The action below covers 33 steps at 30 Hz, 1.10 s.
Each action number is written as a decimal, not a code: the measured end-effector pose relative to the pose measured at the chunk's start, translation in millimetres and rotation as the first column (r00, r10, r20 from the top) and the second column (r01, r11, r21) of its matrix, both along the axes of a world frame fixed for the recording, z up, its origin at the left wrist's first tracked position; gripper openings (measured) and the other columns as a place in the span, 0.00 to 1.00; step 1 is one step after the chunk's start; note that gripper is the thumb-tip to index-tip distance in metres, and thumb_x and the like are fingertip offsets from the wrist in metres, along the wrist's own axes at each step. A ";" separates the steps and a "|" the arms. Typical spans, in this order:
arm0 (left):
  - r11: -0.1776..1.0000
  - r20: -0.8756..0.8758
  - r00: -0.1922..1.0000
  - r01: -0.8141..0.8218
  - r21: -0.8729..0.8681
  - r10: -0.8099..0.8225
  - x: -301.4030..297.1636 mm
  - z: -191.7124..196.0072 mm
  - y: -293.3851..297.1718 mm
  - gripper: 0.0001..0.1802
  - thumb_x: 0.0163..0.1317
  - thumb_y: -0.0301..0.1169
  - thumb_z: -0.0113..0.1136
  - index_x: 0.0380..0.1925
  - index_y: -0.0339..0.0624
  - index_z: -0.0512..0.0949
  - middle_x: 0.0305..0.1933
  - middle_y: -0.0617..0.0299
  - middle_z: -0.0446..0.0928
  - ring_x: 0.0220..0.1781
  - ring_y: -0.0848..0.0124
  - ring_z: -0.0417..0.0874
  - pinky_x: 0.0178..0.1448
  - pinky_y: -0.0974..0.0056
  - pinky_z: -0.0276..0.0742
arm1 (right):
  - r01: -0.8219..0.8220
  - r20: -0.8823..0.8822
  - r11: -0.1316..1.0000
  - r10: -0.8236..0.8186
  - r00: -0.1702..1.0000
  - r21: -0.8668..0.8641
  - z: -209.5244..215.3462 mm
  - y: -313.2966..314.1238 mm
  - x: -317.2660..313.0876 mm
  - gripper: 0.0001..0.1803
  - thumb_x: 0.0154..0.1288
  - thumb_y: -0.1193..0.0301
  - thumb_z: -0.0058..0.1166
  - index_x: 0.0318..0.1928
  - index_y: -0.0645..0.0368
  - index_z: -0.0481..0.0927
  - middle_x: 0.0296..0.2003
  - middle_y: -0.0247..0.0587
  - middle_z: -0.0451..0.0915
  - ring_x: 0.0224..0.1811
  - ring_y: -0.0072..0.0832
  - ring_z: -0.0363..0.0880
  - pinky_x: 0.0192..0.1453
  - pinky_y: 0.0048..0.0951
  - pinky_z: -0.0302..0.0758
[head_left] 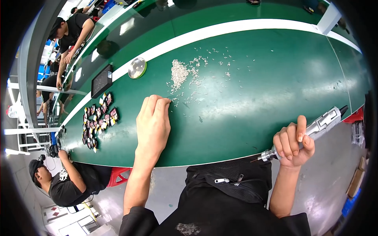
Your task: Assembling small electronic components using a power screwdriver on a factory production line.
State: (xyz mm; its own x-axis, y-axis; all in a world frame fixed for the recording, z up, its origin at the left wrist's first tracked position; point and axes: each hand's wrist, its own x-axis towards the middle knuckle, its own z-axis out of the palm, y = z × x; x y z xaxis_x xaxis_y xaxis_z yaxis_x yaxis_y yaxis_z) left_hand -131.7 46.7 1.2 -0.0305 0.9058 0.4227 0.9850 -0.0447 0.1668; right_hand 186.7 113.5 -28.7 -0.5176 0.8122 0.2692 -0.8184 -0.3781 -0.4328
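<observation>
The left hand [152,124] lies palm down on the green table [256,98], its fingers held close together and curled slightly, the fingertips touching the near fringe of a scatter of small pale screws [185,80]; whether a screw is pinched under those fingertips I cannot tell, since the hand's back covers them. The screws form a dense little heap just beyond the hand, with loose ones strewn to the right and farther back across the table. The right hand [293,143] is off the near edge of the table, closed firmly around a silver electric screwdriver [315,129], thumb raised along its body; the tool's tip points left and down toward the person's lap, and its thicker grey end with a dark cable stub angles up to the right over the table's edge. To the left of the left hand, well apart from it, a cluster of small dark parts with pink and yellow marks [98,120] lies in rough rows. Farther back sit a flat black rectangular device [102,80] and, just beside it on the right, a round metal lid-like dish with a green rim [137,67]. A broad white stripe [220,31] runs along the table beyond them. Other people in dark shirts sit along the left side of the table
</observation>
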 end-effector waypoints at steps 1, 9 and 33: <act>1.000 0.009 1.000 0.013 -0.006 -0.013 -3.9 -1.7 0.5 0.06 0.57 0.18 0.56 0.34 0.33 0.71 0.33 0.53 0.72 0.35 0.55 0.75 0.40 0.56 0.72 | 0.001 -0.004 1.000 -0.001 1.000 -0.003 -0.2 -0.1 -0.1 0.05 0.64 0.71 0.47 0.33 0.57 0.67 0.12 0.29 0.64 0.11 0.20 0.63 0.23 0.26 0.67; 0.989 0.423 0.894 -0.135 -0.054 0.145 14.1 11.3 -19.9 0.07 0.70 0.22 0.41 0.31 0.34 0.66 0.28 0.54 0.68 0.29 0.63 0.69 0.37 0.63 0.68 | 0.028 0.026 0.999 -0.027 0.999 -0.032 0.8 -3.5 0.1 0.05 0.64 0.70 0.47 0.32 0.57 0.67 0.12 0.29 0.62 0.12 0.19 0.61 0.23 0.26 0.65; 0.941 0.895 -0.446 0.305 0.147 0.004 124.5 -7.7 -46.8 0.10 0.71 0.29 0.49 0.32 0.32 0.70 0.28 0.50 0.76 0.26 0.72 0.75 0.30 0.69 0.71 | 0.211 -0.069 0.977 -0.212 0.975 -0.010 59.2 -16.6 -36.7 0.06 0.69 0.68 0.45 0.37 0.56 0.68 0.14 0.28 0.63 0.14 0.19 0.61 0.28 0.26 0.63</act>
State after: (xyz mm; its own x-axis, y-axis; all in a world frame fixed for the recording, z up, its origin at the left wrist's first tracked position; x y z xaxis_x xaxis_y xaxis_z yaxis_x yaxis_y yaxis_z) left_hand -7.1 -0.1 -6.5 -0.0663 0.9952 -0.0719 -0.5931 0.0187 0.8049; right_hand 150.0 96.9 30.5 -0.3142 0.9020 0.2960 -0.9079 -0.1943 -0.3715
